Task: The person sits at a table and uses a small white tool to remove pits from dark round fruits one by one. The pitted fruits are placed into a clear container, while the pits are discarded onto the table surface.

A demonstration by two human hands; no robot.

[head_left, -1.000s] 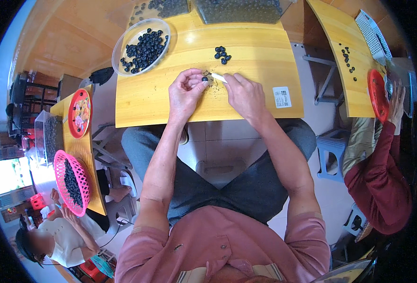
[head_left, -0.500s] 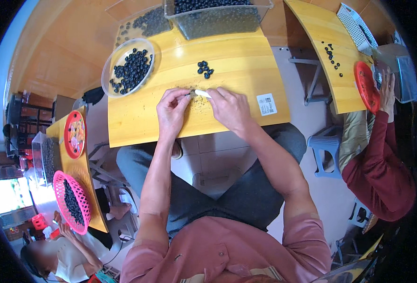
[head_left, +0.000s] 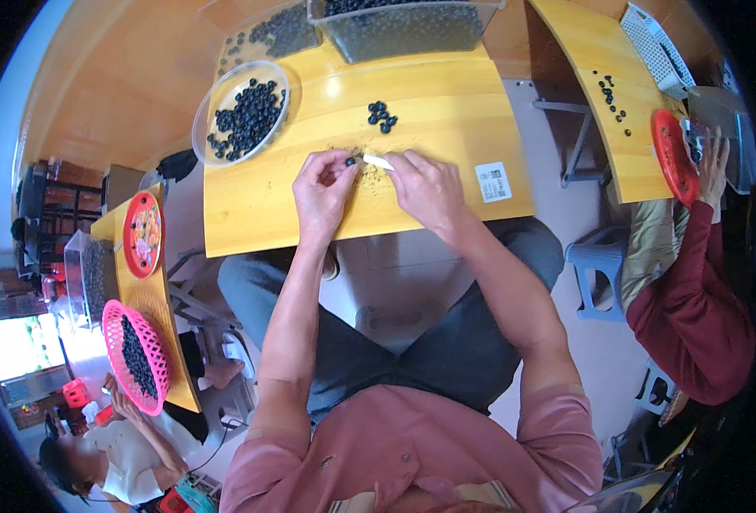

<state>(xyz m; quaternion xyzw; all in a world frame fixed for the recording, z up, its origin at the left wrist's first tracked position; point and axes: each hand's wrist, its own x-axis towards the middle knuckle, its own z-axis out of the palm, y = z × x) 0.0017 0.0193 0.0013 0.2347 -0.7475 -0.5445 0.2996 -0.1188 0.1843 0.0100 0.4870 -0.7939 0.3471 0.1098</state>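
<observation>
Over the yellow wooden table (head_left: pixel 309 128), my left hand (head_left: pixel 322 195) pinches a small round black ball (head_left: pixel 350 162) between thumb and fingertips. My right hand (head_left: pixel 431 190) is closed round a slim white tool (head_left: pixel 378 161); its tip points left at the ball, and I cannot tell whether they touch. Brown crumbs (head_left: pixel 369 176) lie scattered under the hands. Just beyond them sits a small cluster of shiny black balls (head_left: pixel 382 117). A clear round tub (head_left: pixel 198 128), partly filled with more of these balls, stands at the far left of the table.
A big clear bin (head_left: pixel 403 41) of black balls is at the table's far edge. A white label (head_left: pixel 492 182) lies right of my hand. One person works at the right table beside a red tray (head_left: pixel 675 158); another sits lower left near a pink basket (head_left: pixel 157 342).
The black ball shows more plainly between my left fingertips, and the white tool's tip is a little apart from those fingers. The whole view has shifted slightly.
</observation>
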